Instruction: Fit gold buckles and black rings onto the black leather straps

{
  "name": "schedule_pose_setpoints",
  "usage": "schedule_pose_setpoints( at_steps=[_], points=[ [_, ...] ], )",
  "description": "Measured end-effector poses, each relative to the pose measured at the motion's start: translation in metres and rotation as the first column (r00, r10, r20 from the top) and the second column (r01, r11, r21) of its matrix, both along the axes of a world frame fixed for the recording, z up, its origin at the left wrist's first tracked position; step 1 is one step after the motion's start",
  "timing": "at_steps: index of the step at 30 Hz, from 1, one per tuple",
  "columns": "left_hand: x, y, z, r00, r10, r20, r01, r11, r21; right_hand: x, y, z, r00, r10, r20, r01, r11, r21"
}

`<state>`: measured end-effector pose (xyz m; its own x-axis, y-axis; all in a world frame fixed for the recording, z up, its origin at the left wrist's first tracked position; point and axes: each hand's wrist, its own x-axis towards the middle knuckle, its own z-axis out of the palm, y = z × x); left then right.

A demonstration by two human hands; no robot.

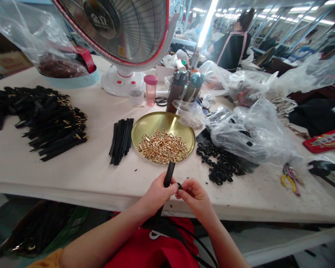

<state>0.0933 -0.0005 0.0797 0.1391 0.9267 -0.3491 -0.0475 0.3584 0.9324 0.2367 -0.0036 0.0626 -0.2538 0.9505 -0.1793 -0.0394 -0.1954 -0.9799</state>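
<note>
A black strap point(169, 175) passes through my left hand point(159, 193), whose fingers are closed around it. Its upper end sticks up past the fingers toward the tray. Close beside it, my right hand point(194, 194) pinches a small black loop point(179, 186) against the left fingertips. Just beyond my hands stands a round gold tray point(145, 124) with a heap of small gold buckles point(163, 147). Left of the tray lies a row of black straps point(121, 141). To its right, many black loops point(220, 163) spill from a clear plastic bag point(257, 130).
A large pile of black straps with gold fittings point(58, 123) covers the table's left. A fan heater point(123, 33), a pink-lidded cup point(151, 91) and dark bottles point(177, 89) stand behind. Pliers point(289, 180) and a red tin point(326, 140) lie right. A person point(231, 48) is farther back.
</note>
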Motion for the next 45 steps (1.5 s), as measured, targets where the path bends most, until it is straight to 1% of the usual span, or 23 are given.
schedule_pose_setpoints(
  at_steps=[3,5,8,11,15,18,21,26,30,32,34,36,38,40,42,45],
  points=[
    [-0.004,-0.002,0.003,0.991,-0.084,0.103,0.086,0.996,-0.018,0.004,0.002,0.003,0.999,0.036,-0.021,-0.037,0.999,-0.038],
    [-0.007,-0.003,0.007,0.985,-0.131,0.115,0.130,0.991,0.015,0.006,0.003,0.004,0.998,0.025,-0.060,-0.029,0.997,-0.065],
    [-0.010,-0.005,0.014,0.980,-0.196,0.035,0.193,0.978,0.083,0.006,0.003,0.002,0.992,-0.036,-0.124,0.026,0.996,-0.081],
    [-0.010,-0.006,0.013,0.971,-0.234,-0.040,0.237,0.962,0.134,0.003,0.002,0.002,0.973,-0.121,-0.197,0.096,0.986,-0.134],
    [-0.010,-0.005,0.004,0.976,-0.213,-0.048,0.218,0.958,0.185,-0.006,-0.001,0.007,0.924,-0.214,-0.318,0.129,0.955,-0.266],
    [-0.010,-0.003,-0.001,0.980,-0.190,-0.067,0.199,0.961,0.190,-0.011,-0.002,0.008,0.894,-0.237,-0.379,0.111,0.939,-0.324],
    [-0.012,-0.001,-0.002,0.980,-0.171,-0.107,0.190,0.961,0.203,-0.011,-0.003,0.006,0.887,-0.225,-0.403,0.079,0.934,-0.348],
    [-0.012,-0.001,-0.003,0.961,-0.158,-0.225,0.215,0.942,0.257,-0.010,-0.005,0.000,0.888,-0.206,-0.411,0.032,0.920,-0.391],
    [-0.011,-0.002,-0.005,0.957,-0.132,-0.259,0.205,0.938,0.280,-0.012,-0.006,0.001,0.883,-0.196,-0.427,0.026,0.927,-0.373],
    [-0.011,-0.002,-0.006,0.964,-0.100,-0.245,0.167,0.949,0.269,-0.014,-0.008,0.002,0.893,-0.168,-0.418,0.018,0.940,-0.340],
    [-0.011,-0.001,-0.007,0.969,-0.055,-0.242,0.118,0.961,0.251,-0.016,-0.009,0.003,0.923,-0.132,-0.362,0.029,0.960,-0.278],
    [-0.009,0.000,-0.007,0.966,-0.019,-0.257,0.083,0.967,0.241,-0.018,-0.011,0.001,0.962,-0.105,-0.251,0.062,0.983,-0.172],
    [-0.007,0.000,-0.009,0.961,0.014,-0.276,0.054,0.970,0.236,-0.019,-0.012,-0.003,0.990,-0.101,-0.095,0.100,0.995,-0.024],
    [-0.004,-0.002,-0.011,0.955,0.058,-0.291,0.012,0.972,0.234,-0.017,-0.013,-0.009,0.989,-0.123,0.088,0.110,0.983,0.146],
    [-0.002,-0.004,-0.012,0.949,0.104,-0.298,-0.035,0.973,0.228,-0.014,-0.012,-0.014,0.955,-0.154,0.253,0.076,0.953,0.293],
    [-0.001,-0.006,-0.009,0.958,0.112,-0.263,-0.061,0.979,0.196,-0.007,-0.009,-0.015,0.898,-0.183,0.400,-0.008,0.902,0.431]
  ],
)
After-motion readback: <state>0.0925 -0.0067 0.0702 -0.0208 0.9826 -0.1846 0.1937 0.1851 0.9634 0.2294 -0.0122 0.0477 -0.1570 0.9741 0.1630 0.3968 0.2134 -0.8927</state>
